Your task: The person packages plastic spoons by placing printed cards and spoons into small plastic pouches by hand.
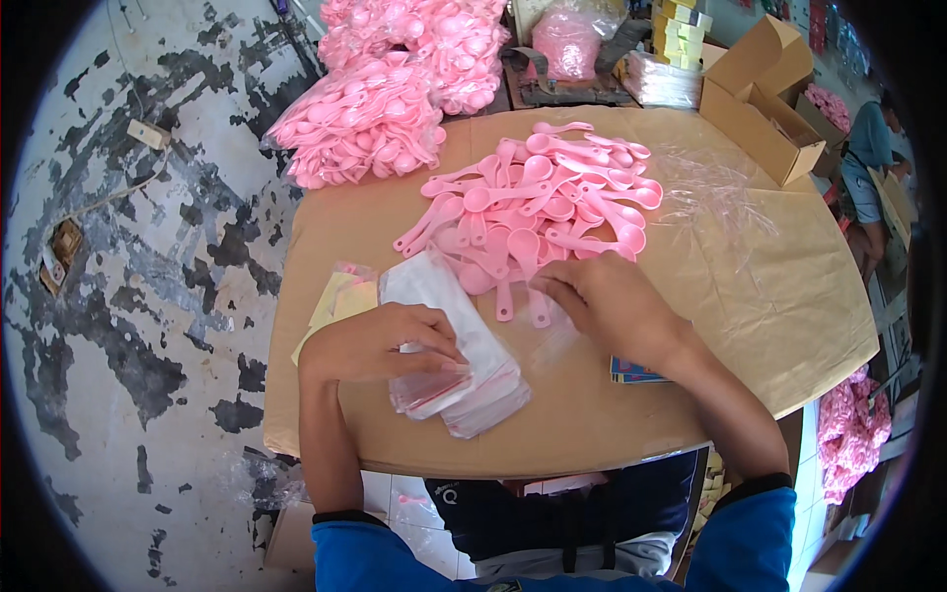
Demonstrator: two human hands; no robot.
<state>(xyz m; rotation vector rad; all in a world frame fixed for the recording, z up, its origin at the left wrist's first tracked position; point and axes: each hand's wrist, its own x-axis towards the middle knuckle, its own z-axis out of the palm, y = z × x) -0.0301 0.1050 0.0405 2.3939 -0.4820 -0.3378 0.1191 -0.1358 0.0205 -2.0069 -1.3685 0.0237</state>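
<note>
My left hand lies over a stack of clear plastic bags, its fingers curled and the tips pinched at the top bag. A heap of pink measuring spoons covers the far middle of the table. At the heap's near edge, my right hand is closed, thumb and fingers together at the handle of a pink spoon. Some paler spoons beside it look covered by clear film. Below the right fingers lies a thin clear plastic piece, hard to make out.
Yellow cards lie left of the bags, and a blue printed card sits under my right wrist. Bulging bags of pink spoons stand at the far left. Plastic scraps and an open cardboard box are at right. Another person sits beyond.
</note>
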